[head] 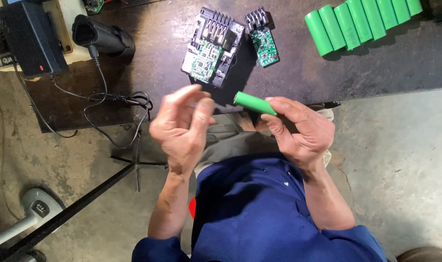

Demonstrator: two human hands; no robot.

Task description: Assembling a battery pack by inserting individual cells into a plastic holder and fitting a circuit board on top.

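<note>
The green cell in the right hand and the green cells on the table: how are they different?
The held green cell is alone, gripped by the right hand above the table edge; the row of green cells lies on the dark table. The held one points sideways; the row's cells lie side by side, touching. Both are green cylinders of similar size.

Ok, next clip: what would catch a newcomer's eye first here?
The bright green cylindrical cell held in the right hand at centre frame, with the left hand empty beside it. Next, the row of matching green cells at top right, and the opened black pack with circuit boards on the dark bench.
</note>
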